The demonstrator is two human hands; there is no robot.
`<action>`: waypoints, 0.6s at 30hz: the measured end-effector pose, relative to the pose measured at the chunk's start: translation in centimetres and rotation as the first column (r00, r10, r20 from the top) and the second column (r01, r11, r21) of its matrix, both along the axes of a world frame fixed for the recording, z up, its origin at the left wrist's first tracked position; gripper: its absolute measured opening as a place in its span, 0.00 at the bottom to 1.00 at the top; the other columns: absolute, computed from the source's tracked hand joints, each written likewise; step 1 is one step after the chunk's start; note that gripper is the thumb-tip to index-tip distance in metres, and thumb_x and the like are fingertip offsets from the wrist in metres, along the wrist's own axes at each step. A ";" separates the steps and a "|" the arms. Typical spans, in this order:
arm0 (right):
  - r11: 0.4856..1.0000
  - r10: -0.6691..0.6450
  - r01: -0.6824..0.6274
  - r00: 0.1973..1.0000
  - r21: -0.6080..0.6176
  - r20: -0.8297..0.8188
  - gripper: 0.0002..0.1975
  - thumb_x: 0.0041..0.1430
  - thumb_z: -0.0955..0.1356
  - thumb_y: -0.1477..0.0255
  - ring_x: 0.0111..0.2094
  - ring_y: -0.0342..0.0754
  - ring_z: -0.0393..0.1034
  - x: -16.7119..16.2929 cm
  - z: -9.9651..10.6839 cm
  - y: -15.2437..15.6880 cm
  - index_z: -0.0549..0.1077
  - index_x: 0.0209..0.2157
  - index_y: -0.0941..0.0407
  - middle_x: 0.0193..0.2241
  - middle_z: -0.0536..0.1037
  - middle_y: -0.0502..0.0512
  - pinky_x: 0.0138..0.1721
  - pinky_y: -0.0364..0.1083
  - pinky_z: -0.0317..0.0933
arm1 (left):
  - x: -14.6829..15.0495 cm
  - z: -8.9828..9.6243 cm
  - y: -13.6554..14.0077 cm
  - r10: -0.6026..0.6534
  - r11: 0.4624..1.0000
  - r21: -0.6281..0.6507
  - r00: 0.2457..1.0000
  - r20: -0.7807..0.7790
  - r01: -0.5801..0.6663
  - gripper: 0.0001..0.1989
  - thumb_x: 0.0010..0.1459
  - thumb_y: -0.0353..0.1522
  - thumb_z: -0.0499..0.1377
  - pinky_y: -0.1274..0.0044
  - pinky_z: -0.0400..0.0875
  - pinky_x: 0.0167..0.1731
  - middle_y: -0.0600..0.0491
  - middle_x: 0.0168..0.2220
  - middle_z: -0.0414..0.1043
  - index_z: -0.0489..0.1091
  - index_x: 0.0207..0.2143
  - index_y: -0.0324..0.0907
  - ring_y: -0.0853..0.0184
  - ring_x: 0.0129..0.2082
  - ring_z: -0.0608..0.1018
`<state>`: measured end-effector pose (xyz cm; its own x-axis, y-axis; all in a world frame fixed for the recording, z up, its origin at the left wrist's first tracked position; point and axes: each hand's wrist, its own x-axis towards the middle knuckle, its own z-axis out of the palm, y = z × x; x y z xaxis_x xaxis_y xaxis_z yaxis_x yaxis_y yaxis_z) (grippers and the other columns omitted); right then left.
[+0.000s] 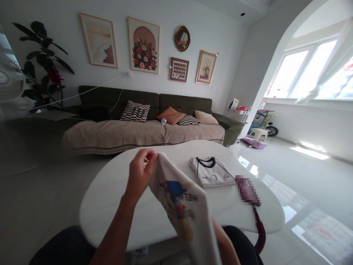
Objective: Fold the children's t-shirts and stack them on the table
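My left hand (142, 171) pinches one corner of a white printed shirt (183, 198), holding it up over the near part of the table. A blue, red and tan cartoon print and dark letters show on the cloth, blurred low down. The shirt hangs in a long, narrow shape toward my lap. Behind its lower right edge is my right hand (219, 230); its fingers are hidden by the cloth. Beyond, a white jersey (213, 173) with a navy collar and a number 7 lies folded flat on the white table (110, 206).
A blurred-out maroon item (248, 189) with a dark red strap (259, 230) hangs over the table's right edge. Behind the table stands a green sofa (184, 103) with cushions. A fan (11, 81) and a plant (44, 62) are at left, a white stool (259, 133) at far right.
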<state>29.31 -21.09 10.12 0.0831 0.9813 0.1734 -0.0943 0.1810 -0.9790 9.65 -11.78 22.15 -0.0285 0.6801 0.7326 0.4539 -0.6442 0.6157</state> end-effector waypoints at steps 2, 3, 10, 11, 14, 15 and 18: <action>0.999 0.040 -0.040 0.999 -0.018 -0.034 0.17 0.52 0.67 0.63 0.35 0.47 0.68 0.5 0.5 -0.9 0.69 0.42 0.57 0.36 0.72 0.54 0.34 0.47 0.64 | -1.6 -1.6 2.8 0.191 0.979 -0.073 0.982 0.005 -0.190 0.08 0.54 0.36 0.52 0.79 0.63 0.30 0.54 0.29 0.68 0.66 0.29 0.42 0.69 0.30 0.70; 0.997 0.071 -0.073 0.996 -0.031 -0.063 0.17 0.49 0.69 0.62 0.33 0.47 0.68 0.9 0.9 -1.3 0.70 0.39 0.57 0.33 0.73 0.53 0.31 0.46 0.64 | -2.3 -2.4 3.8 0.243 0.960 -0.130 0.969 -0.052 -0.248 0.08 0.53 0.36 0.52 0.78 0.63 0.31 0.53 0.29 0.69 0.66 0.29 0.41 0.68 0.29 0.70; 0.982 0.176 -0.187 0.882 0.018 -0.438 0.10 0.45 0.70 0.65 0.21 0.42 0.65 1.3 7.3 -0.4 0.70 0.26 0.57 0.21 0.71 0.49 0.24 0.42 0.61 | -1.5 -4.9 1.8 -0.380 0.805 -0.545 0.910 -0.167 0.236 0.10 0.51 0.37 0.55 0.76 0.65 0.34 0.51 0.30 0.74 0.71 0.29 0.41 0.66 0.32 0.74; 0.985 0.167 -0.163 0.864 0.049 -0.475 0.10 0.47 0.70 0.64 0.21 0.41 0.64 0.8 8.2 0.2 0.70 0.25 0.57 0.20 0.71 0.49 0.25 0.41 0.61 | -0.9 -4.6 0.7 -0.520 0.716 -0.570 0.852 -0.050 0.403 0.13 0.53 0.39 0.54 0.76 0.65 0.37 0.50 0.35 0.74 0.71 0.35 0.41 0.65 0.36 0.74; 0.974 0.223 -0.208 0.848 0.086 -0.481 0.11 0.48 0.69 0.64 0.19 0.39 0.60 -0.6 10.0 1.7 0.68 0.22 0.57 0.17 0.67 0.48 0.24 0.41 0.60 | 1.0 -3.5 -2.2 -0.776 0.400 -0.536 0.586 0.233 0.743 0.21 0.55 0.41 0.53 0.73 0.64 0.42 0.47 0.48 0.67 0.64 0.49 0.43 0.62 0.46 0.69; 0.970 0.242 -0.229 0.852 0.085 -0.463 0.12 0.48 0.68 0.63 0.18 0.39 0.59 -0.9 10.4 2.0 0.67 0.22 0.57 0.16 0.66 0.47 0.24 0.41 0.59 | 1.5 -3.3 -2.9 -0.802 0.351 -0.523 0.538 0.261 0.777 0.23 0.54 0.40 0.55 0.73 0.64 0.43 0.47 0.49 0.66 0.62 0.51 0.44 0.62 0.47 0.69; 0.974 0.225 -0.216 0.894 0.067 -0.388 0.14 0.48 0.67 0.61 0.17 0.38 0.55 -1.3 10.9 2.2 0.65 0.20 0.56 0.16 0.62 0.46 0.21 0.40 0.57 | 2.3 -3.1 -3.8 -0.795 0.365 -0.506 0.544 0.267 0.781 0.23 0.50 0.39 0.59 0.74 0.65 0.39 0.49 0.44 0.69 0.64 0.49 0.42 0.63 0.42 0.71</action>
